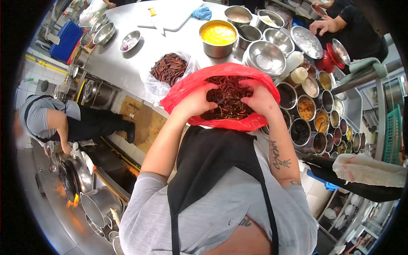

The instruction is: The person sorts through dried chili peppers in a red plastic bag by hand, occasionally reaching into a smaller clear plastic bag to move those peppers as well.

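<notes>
A red plastic bag [180, 88] stands open right in front of my body, filled with dark red dried chilies [229, 100]. My left hand [198, 101] reaches into its left side, thumb and fingers apart against the chilies. From the right side my right hand [260, 98] reaches in the same way, its thumb spread away from the fingers. Some fingertips of both hands are hidden among the chilies. Just beyond the bag, a clear plastic bag [148, 83] holds more dried chilies [169, 69], larger-looking pieces.
A metal pot [217, 50] with yellow liquid stands behind the bag. Stacked steel bowls [265, 57] and several ingredient containers [306, 108] crowd the right. A white cutting board [178, 17] lies at the back. One person [63, 114] works at a flaming stove on the left; another [355, 29] stands back right.
</notes>
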